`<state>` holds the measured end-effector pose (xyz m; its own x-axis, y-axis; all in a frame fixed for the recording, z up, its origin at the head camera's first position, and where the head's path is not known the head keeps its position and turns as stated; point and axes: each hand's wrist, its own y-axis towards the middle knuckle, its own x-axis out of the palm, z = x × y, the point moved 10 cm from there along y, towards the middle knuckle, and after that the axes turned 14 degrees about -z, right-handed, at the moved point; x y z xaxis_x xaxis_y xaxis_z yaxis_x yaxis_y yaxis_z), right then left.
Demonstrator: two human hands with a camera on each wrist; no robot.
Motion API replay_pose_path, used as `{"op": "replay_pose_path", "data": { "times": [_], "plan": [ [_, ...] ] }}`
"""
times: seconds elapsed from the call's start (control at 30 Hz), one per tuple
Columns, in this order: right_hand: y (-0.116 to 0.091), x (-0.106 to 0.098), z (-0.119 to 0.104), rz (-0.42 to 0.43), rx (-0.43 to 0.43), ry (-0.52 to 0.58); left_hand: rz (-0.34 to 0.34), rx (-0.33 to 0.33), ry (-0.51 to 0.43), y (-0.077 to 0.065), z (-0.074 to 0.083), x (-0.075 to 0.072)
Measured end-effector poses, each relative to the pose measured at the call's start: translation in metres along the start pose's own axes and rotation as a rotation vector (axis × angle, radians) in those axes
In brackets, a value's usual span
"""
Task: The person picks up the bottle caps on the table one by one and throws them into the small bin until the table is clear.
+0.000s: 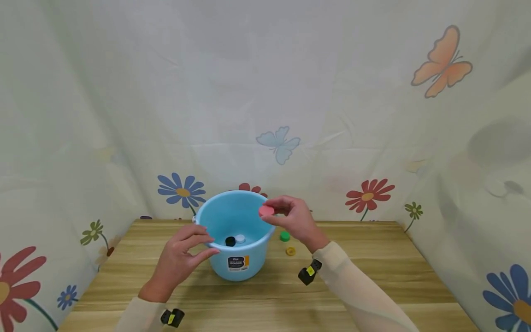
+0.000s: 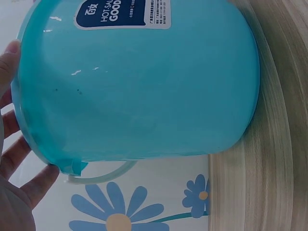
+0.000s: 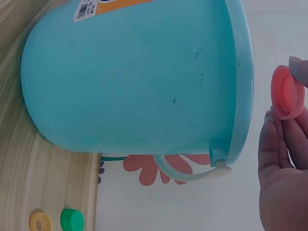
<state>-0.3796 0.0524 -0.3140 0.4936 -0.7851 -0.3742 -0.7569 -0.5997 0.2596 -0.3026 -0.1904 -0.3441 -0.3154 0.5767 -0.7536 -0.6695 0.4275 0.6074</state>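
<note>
A light blue plastic bucket (image 1: 237, 265) stands upright on the wooden table. My left hand (image 1: 182, 258) touches the left front of its rim, thumb and spread fingers fairly straight along the edge. Above the bucket's right rim, my right hand (image 1: 294, 219) pinches a pinkish-red bottle cap (image 1: 266, 210) between thumb and fingers. The cap's hollow, ridged side shows in the right wrist view. Inside the bucket lie a black cap (image 1: 230, 241) and a white cap (image 1: 240, 239).
To the bucket's right, a green cap (image 1: 285, 236) and a yellow cap (image 1: 290, 251) lie on the wooden table (image 1: 352, 286). A pale handle (image 3: 185, 176) hangs from the bucket's rim. A flowered curtain (image 1: 323, 161) surrounds the table at the back and sides.
</note>
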Motion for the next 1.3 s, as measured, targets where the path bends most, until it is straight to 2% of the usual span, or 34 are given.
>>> {"op": "replay_pose_path", "data": {
  "times": [0.3,0.53,0.77,1.1,1.23,1.3],
  "plan": [
    [0.011,0.004,0.028,0.010,0.031,-0.016,-0.004,-0.007,0.001,-0.001,0.000,0.000],
    [0.015,0.008,0.035,0.007,0.025,-0.023,-0.017,-0.016,-0.004,0.001,0.004,-0.001],
    [0.017,0.009,0.032,0.012,0.043,-0.049,-0.020,-0.019,-0.003,0.003,0.006,-0.001],
    [0.011,0.015,0.001,-0.014,0.030,-0.074,-0.024,-0.026,-0.001,0.003,0.006,-0.001],
    [0.011,0.016,0.002,-0.013,0.032,-0.065,-0.027,-0.030,-0.003,0.003,0.006,-0.001],
    [0.014,0.015,0.012,-0.004,0.029,-0.055,-0.024,-0.027,-0.004,0.003,0.006,-0.002]
  ]
}}
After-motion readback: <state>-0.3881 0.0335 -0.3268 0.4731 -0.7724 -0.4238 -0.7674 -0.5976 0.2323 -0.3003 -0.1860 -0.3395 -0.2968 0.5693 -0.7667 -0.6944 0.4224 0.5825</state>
